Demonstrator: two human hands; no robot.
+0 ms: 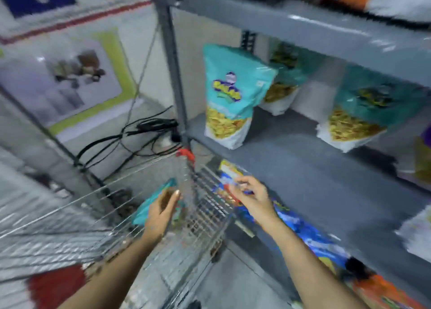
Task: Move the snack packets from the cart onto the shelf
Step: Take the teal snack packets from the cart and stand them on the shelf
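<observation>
The frame is motion-blurred. My left hand [163,212] reaches into the wire cart [205,206] and grips a teal snack packet [151,201] inside it. My right hand [251,195] hovers over the cart's right rim with fingers spread and nothing in it, in front of blue packets on the lower shelf. On the grey middle shelf [303,169] a teal and white snack packet [231,94] stands upright at the left end. Two more teal packets [356,115] stand behind and to its right.
The shelf's grey upright post [172,71] stands just beyond the cart's red corner [185,152]. Black cables [140,134] lie on the floor at left. Blue and orange packets [310,236] fill the lower shelf. A white bag [417,234] sits at the right edge.
</observation>
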